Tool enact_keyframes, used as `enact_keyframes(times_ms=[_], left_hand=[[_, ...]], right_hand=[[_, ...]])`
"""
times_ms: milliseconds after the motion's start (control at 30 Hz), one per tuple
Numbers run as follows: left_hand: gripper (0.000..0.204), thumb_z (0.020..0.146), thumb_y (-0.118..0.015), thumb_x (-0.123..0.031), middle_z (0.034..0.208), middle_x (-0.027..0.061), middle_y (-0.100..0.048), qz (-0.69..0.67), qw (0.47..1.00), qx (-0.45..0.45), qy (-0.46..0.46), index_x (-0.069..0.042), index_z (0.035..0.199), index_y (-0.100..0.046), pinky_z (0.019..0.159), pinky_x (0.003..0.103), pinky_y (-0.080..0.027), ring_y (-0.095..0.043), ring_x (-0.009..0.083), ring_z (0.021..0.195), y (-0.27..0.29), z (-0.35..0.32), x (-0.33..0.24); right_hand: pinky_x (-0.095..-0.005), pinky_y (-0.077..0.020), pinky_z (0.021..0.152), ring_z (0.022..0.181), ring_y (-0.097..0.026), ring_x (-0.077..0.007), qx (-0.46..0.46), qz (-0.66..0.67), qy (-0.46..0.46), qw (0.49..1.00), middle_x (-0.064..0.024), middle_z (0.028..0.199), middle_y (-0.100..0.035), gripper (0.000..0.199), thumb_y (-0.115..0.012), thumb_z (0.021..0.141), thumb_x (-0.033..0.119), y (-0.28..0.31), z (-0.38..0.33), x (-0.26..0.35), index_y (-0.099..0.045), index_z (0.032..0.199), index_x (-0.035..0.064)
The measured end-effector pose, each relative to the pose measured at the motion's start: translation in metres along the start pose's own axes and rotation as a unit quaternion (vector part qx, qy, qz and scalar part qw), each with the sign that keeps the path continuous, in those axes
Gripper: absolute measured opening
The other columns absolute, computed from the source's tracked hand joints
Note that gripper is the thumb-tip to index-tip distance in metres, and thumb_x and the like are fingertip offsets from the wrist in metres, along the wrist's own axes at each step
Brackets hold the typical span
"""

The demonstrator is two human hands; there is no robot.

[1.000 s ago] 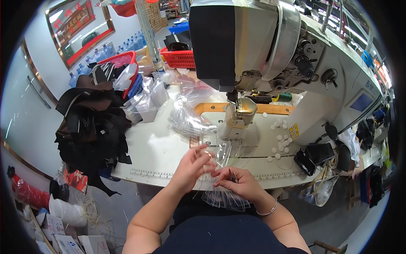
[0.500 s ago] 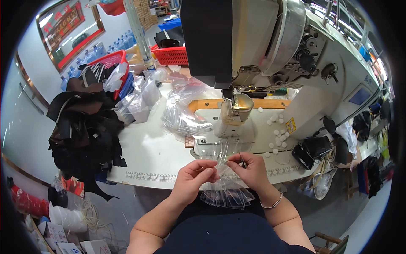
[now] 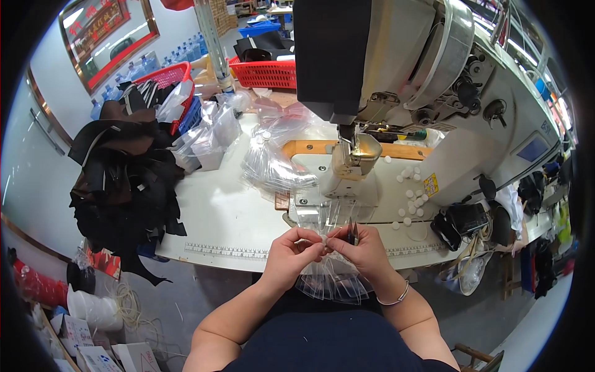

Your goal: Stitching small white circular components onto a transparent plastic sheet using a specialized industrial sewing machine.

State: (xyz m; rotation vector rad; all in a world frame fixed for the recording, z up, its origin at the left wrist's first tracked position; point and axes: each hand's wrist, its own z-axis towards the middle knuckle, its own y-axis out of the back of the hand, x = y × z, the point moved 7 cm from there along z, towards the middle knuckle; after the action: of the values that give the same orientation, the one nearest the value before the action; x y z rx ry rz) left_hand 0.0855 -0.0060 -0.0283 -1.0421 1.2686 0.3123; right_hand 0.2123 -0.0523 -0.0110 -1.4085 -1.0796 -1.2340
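My left hand (image 3: 292, 253) is closed in a pinch at the gathered middle of a bundle of clear plastic strips (image 3: 333, 284). The strips fan out above and below my fingers. My right hand (image 3: 362, 249) meets it there, thumb and forefinger pinched close to the left fingertips. A small whitish bit (image 3: 324, 240) shows between the fingertips; its kind is hard to make out. Dark pointed thread snips (image 3: 352, 232) stick up from my right hand. Just beyond both hands stands the sewing machine (image 3: 353, 164), its bed at the table's front part.
Small white round discs (image 3: 410, 201) lie scattered right of the machine. More clear plastic strips (image 3: 273, 162) lie to its left. Black scraps (image 3: 127, 192) hang over the table's left end. A black pouch (image 3: 462, 222) lies at right, and a ruler strip (image 3: 223, 253) runs along the front edge.
My right hand has moved in against the left, and their fingertips now meet at the bundle's middle. The snips point more upright. The whole view has shifted slightly.
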Motion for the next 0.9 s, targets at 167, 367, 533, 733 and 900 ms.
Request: enact_keyframes(times_ms=[167, 367, 533, 733, 900], left_hand=[[0.01, 0.077, -0.063, 0.0, 0.083, 0.0069, -0.06, -0.01, 1.0, -0.013, 0.004, 0.001, 0.085, -0.056, 0.065, 0.025, -0.049, -0.059, 0.0147, 0.073, 0.0, 0.0, -0.001], [0.011, 0.077, -0.063, 0.001, 0.084, 0.0074, -0.06, 0.003, 0.999, -0.021, -0.027, 0.001, 0.086, -0.057, 0.065, 0.025, -0.049, -0.058, 0.014, 0.072, 0.002, -0.001, 0.002], [0.011, 0.08, -0.061, -0.002, 0.087, 0.0081, -0.061, -0.077, 0.996, -0.022, 0.038, 0.002, 0.09, -0.058, 0.069, 0.026, -0.051, -0.059, 0.0137, 0.076, 0.001, -0.004, 0.006], [0.012, 0.08, -0.061, -0.003, 0.087, 0.0107, -0.063, -0.051, 0.998, -0.033, 0.007, 0.003, 0.091, -0.059, 0.07, 0.027, -0.052, -0.061, 0.0154, 0.075, 0.007, -0.004, 0.009], [0.011, 0.08, -0.061, -0.001, 0.085, 0.0107, -0.063, -0.053, 0.998, -0.041, -0.003, 0.004, 0.089, -0.059, 0.069, 0.027, -0.051, -0.06, 0.0146, 0.073, 0.006, -0.004, 0.009]], right_hand=[[-0.0213, -0.047, 0.065, 0.069, -0.059, -0.0094, 0.03, 0.011, -0.002, 1.0, -0.0055, 0.077, -0.064, 0.011, -0.063, 0.078, 0.003, -0.003, -0.001, 0.006, -0.063, 0.088, -0.0025], [-0.0197, -0.0465, 0.065, 0.069, -0.058, -0.0067, 0.038, -0.072, 0.009, 0.997, -0.0044, 0.08, -0.065, 0.019, -0.064, 0.077, 0.003, -0.004, -0.004, 0.015, -0.063, 0.095, -0.0024], [-0.0194, -0.0463, 0.065, 0.07, -0.058, -0.0065, 0.045, -0.047, -0.009, 0.998, -0.0046, 0.081, -0.065, 0.019, -0.066, 0.076, 0.003, -0.001, -0.004, 0.013, -0.064, 0.094, -0.0022], [-0.0203, -0.0469, 0.066, 0.071, -0.059, -0.0069, 0.06, -0.039, -0.02, 0.997, -0.0046, 0.079, -0.065, 0.018, -0.067, 0.076, 0.004, -0.002, -0.003, 0.013, -0.065, 0.092, -0.0017], [-0.0189, -0.0457, 0.064, 0.07, -0.057, -0.0047, 0.063, -0.041, -0.021, 0.997, -0.0029, 0.078, -0.065, 0.018, -0.065, 0.077, 0.006, -0.001, -0.002, 0.013, -0.064, 0.093, -0.0015]])
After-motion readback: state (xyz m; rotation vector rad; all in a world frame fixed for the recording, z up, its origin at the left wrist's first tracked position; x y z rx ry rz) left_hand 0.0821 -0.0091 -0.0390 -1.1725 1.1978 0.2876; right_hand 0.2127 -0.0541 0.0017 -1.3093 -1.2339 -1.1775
